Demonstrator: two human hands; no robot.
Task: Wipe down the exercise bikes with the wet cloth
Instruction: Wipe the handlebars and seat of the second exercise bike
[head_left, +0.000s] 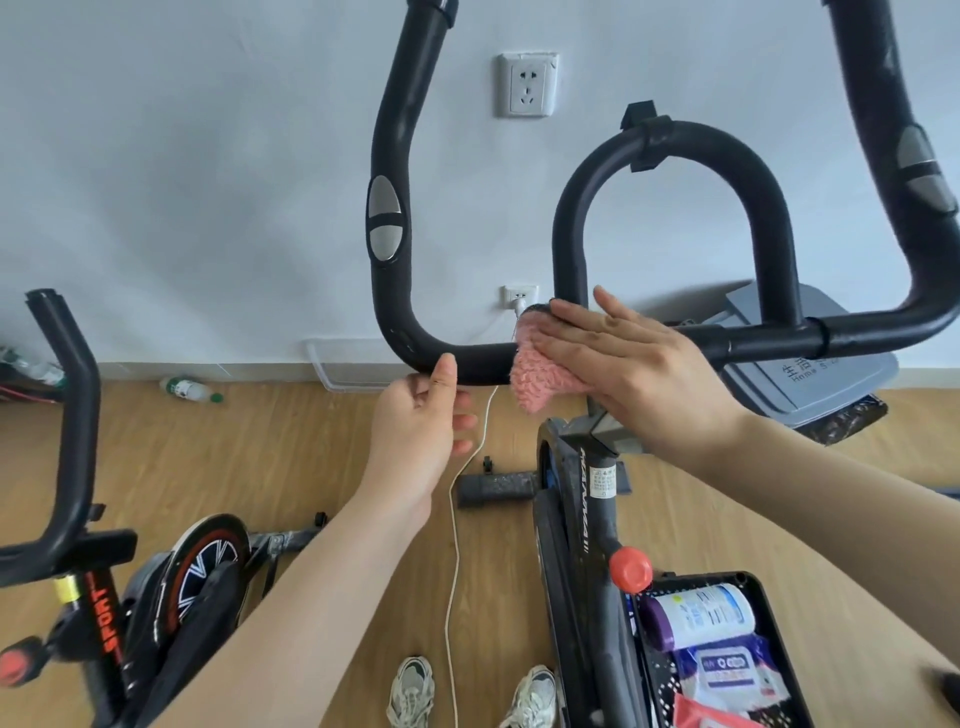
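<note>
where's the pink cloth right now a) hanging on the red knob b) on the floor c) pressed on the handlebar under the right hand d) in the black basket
c: the right hand lies flat on the pink cloth, pressing it against the black handlebar.

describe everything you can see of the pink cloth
The pink cloth looks fluffy and looped, like terry. It is bunched over the black handlebar, by the base of the centre loop, its lower edge hanging under the bar. The right hand presses flat on it with straight fingers, covering its right part. Wetness cannot be told.
</note>
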